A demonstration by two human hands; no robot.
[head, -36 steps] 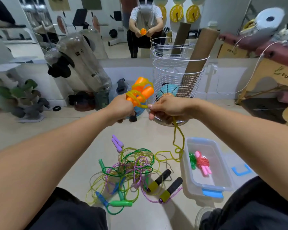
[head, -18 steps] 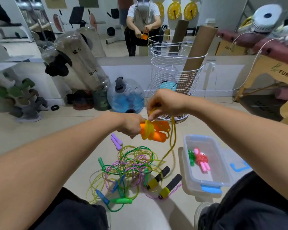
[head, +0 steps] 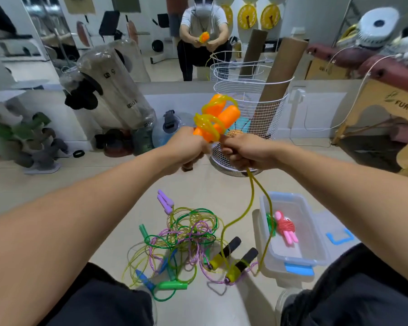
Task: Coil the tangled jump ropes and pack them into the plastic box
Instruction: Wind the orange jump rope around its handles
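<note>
Head view, left hand (head: 186,149) grips orange handles (head: 218,121), right hand (head: 246,154) pinches yellow rope (head: 257,184)

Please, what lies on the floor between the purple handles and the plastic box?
In the head view, only the yellow cord hanging from the right hand crosses between purple handles and plastic box.

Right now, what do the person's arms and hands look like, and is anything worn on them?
Both forearms are bare: no sleeves, no watch or band at the wrists. The left hand and right hand wear no gloves, and no rings show. Dark trousers cover the legs.
</note>
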